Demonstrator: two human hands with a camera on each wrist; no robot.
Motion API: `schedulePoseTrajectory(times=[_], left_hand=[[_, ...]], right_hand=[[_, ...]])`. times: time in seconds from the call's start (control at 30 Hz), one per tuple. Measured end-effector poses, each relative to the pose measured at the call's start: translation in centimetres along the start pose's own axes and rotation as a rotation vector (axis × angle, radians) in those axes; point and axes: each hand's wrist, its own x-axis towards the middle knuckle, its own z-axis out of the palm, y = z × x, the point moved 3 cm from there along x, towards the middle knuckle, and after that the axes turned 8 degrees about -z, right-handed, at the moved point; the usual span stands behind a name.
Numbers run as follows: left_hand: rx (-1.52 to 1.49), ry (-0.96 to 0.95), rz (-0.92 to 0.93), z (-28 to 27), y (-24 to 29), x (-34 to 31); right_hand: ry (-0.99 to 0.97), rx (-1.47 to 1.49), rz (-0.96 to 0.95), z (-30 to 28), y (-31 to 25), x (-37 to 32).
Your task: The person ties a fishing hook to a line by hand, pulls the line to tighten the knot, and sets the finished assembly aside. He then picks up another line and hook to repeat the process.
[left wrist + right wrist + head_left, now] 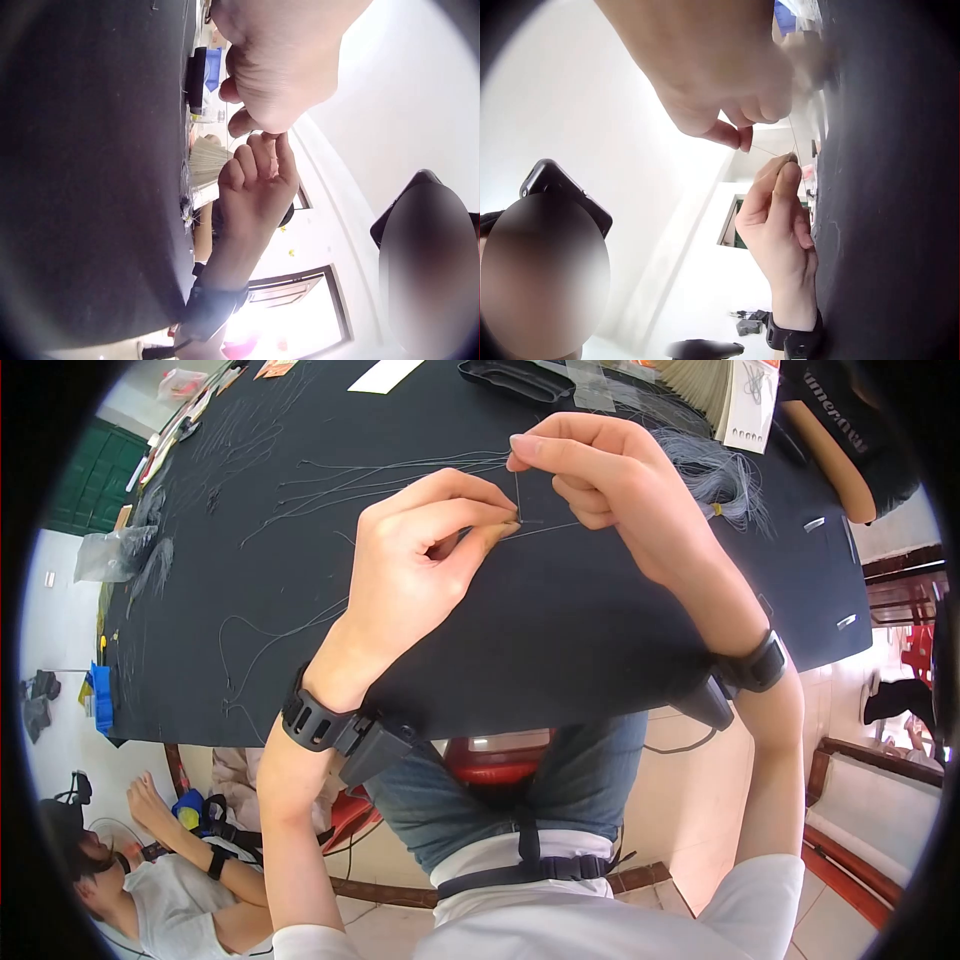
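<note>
My left hand [415, 555] pinches thin grey cord between thumb and index fingertips, above the black-covered table [560, 650]. Up and to its right, my right hand [615, 480] pinches the same fine cord [517, 488], a short length of which runs taut between the two hands. Several long strands [350, 465] trail leftward over the table from the fingertips. In the right wrist view the left hand [780, 217] has a small dark bit at its fingertips, too small to make out. The left wrist view shows the right hand [255, 187] with its other fingers curled in.
A bundle of grey cords [715, 475] lies at the right, near a stack of cards [700, 400]. At the back sits a black tray [520, 378]. Loose cords and a plastic bag [115, 555] line the left side. Another person [190, 880] sits at lower left.
</note>
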Motion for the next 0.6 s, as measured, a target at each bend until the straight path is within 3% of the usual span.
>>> schedulePoseTrajectory(times=[0.37, 0.6], left_hand=[[-0.056, -0.003, 0.006, 0.1, 0.1, 0.0], [-0.028, 0.024, -0.028, 0.0, -0.1, 0.0]], right_hand=[[-0.014, 0.099, 0.046, -0.1, 0.9, 0.3], [-0.167, -0.008, -0.147, 1.1, -0.6, -0.3]])
